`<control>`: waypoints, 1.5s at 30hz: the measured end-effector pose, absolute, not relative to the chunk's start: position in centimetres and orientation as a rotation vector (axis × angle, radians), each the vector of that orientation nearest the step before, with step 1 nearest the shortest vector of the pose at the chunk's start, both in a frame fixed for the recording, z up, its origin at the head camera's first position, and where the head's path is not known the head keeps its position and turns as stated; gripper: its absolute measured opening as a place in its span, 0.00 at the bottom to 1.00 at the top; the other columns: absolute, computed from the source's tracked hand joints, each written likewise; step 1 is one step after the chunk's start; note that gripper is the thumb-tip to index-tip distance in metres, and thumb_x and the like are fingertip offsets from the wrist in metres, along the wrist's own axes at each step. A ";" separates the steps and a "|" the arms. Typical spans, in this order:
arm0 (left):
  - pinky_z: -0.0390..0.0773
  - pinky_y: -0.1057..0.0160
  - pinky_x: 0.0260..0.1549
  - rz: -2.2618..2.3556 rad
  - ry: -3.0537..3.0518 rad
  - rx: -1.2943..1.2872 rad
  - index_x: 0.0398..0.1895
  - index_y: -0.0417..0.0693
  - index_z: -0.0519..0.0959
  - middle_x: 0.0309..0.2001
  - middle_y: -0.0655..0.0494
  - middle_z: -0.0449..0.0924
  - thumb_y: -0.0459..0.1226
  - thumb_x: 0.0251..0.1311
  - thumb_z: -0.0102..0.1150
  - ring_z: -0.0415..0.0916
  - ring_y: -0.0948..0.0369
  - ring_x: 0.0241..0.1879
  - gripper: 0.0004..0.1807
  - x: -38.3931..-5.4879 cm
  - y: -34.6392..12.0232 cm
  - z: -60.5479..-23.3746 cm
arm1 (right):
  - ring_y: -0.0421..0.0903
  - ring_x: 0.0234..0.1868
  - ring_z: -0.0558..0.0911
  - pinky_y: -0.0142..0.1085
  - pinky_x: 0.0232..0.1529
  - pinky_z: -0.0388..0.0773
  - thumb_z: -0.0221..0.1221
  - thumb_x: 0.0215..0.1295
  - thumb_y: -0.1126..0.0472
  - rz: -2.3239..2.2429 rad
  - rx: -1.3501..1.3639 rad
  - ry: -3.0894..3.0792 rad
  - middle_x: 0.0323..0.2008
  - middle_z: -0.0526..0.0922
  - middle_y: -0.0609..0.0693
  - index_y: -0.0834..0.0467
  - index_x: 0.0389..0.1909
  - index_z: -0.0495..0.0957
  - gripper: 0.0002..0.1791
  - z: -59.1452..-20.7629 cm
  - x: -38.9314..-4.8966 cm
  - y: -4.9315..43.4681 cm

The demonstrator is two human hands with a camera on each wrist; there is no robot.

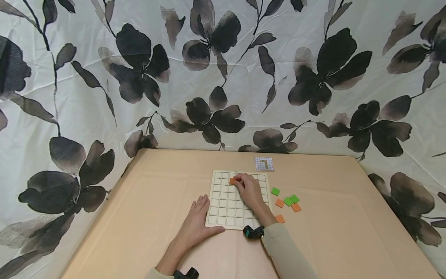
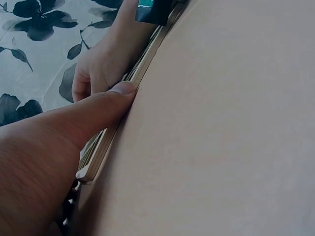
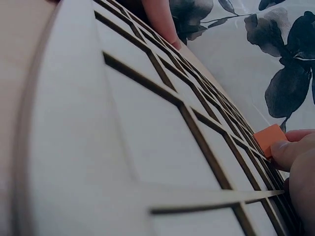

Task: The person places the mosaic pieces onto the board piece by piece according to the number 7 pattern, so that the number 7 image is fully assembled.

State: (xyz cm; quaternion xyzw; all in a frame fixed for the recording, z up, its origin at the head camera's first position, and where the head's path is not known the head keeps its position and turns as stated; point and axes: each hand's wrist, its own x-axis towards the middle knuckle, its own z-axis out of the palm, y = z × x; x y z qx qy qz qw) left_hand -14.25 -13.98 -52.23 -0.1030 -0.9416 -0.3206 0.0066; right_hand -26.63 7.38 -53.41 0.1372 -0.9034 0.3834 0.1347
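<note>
A pale wooden grid board (image 1: 226,212) with square cells lies on the table. Over its upper part, my right hand (image 1: 251,193) pinches a small orange square tile (image 1: 231,181) between thumb and fingers. The right wrist view shows this orange tile (image 3: 269,138) held tilted at the cells, its lower edge near the grid lines; whether it touches a cell floor I cannot tell. My left hand (image 1: 198,224) rests by the board's lower left corner, fingers extended along the left side. Its thumb (image 2: 110,101) lies against the board's near edge in the left wrist view.
Right of the board lie loose green tiles (image 1: 275,191) and orange tiles (image 1: 280,203), several in all. A small card with a printed grid (image 1: 264,164) sits beyond the board's far edge. Flowered cloth (image 1: 209,77) hangs behind the table (image 1: 167,178).
</note>
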 end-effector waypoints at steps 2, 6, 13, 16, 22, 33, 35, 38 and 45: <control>0.47 0.46 0.81 -1.000 -2.942 -0.331 0.76 0.36 0.60 0.78 0.39 0.55 0.64 0.43 0.73 0.47 0.46 0.80 0.63 -14.2 -14.0 -52.2 | 0.42 0.36 0.78 0.36 0.40 0.70 0.63 0.68 0.58 1.073 0.406 -2.615 0.39 0.86 0.46 0.51 0.47 0.84 0.09 -53.5 -26.6 7.4; 0.47 0.46 0.81 -0.999 -2.944 -0.333 0.76 0.37 0.59 0.78 0.39 0.55 0.64 0.43 0.74 0.47 0.46 0.80 0.63 -14.2 -13.9 -52.2 | 0.42 0.37 0.78 0.35 0.37 0.68 0.63 0.69 0.58 1.029 0.412 -2.610 0.37 0.85 0.45 0.50 0.48 0.85 0.09 -53.5 -26.6 7.4; 0.48 0.47 0.81 -0.998 -2.937 -0.330 0.76 0.37 0.60 0.78 0.39 0.55 0.64 0.43 0.73 0.47 0.47 0.80 0.62 -14.2 -13.9 -52.2 | 0.43 0.37 0.79 0.34 0.35 0.65 0.64 0.68 0.58 0.995 0.420 -2.621 0.38 0.84 0.46 0.51 0.49 0.86 0.11 -53.4 -26.4 7.4; 0.48 0.46 0.81 -0.992 -2.940 -0.336 0.76 0.36 0.60 0.78 0.38 0.55 0.64 0.43 0.73 0.47 0.46 0.80 0.63 -14.2 -13.9 -52.2 | 0.43 0.37 0.79 0.34 0.35 0.65 0.64 0.68 0.58 0.986 0.427 -2.617 0.37 0.84 0.47 0.52 0.50 0.86 0.12 -53.4 -26.4 7.4; 0.48 0.46 0.81 -0.997 -2.939 -0.335 0.75 0.35 0.60 0.78 0.38 0.54 0.64 0.43 0.73 0.47 0.46 0.80 0.63 -14.2 -14.0 -52.2 | 0.47 0.38 0.79 0.36 0.36 0.67 0.63 0.68 0.58 0.980 0.454 -2.615 0.38 0.83 0.48 0.54 0.50 0.87 0.12 -53.4 -26.3 7.4; 0.48 0.45 0.81 -0.995 -2.930 -0.347 0.75 0.35 0.60 0.77 0.37 0.55 0.64 0.44 0.73 0.48 0.44 0.80 0.62 -14.1 -14.2 -52.4 | 0.45 0.36 0.78 0.37 0.35 0.68 0.65 0.67 0.58 0.973 0.465 -2.599 0.37 0.82 0.47 0.55 0.45 0.89 0.10 -53.4 -26.1 7.2; 0.48 0.45 0.81 -0.989 -2.939 -0.347 0.75 0.35 0.60 0.78 0.37 0.54 0.64 0.44 0.72 0.47 0.45 0.80 0.63 -14.1 -14.2 -52.4 | 0.45 0.37 0.79 0.37 0.36 0.68 0.65 0.67 0.57 0.971 0.463 -2.595 0.37 0.81 0.47 0.55 0.45 0.89 0.10 -53.4 -26.1 7.2; 0.47 0.45 0.81 -0.989 -2.948 -0.345 0.75 0.35 0.59 0.78 0.37 0.54 0.65 0.45 0.71 0.47 0.45 0.80 0.63 -14.2 -14.1 -52.4 | 0.46 0.38 0.79 0.37 0.37 0.69 0.65 0.67 0.57 0.983 0.458 -2.593 0.38 0.81 0.48 0.55 0.45 0.89 0.10 -53.4 -26.1 7.2; 0.48 0.45 0.81 -0.996 -2.947 -0.352 0.75 0.35 0.60 0.77 0.37 0.54 0.65 0.44 0.72 0.47 0.44 0.80 0.63 -14.2 -14.1 -52.2 | 0.46 0.39 0.80 0.38 0.39 0.69 0.65 0.66 0.56 1.030 0.456 -2.615 0.39 0.81 0.47 0.54 0.45 0.88 0.10 -53.4 -26.1 7.3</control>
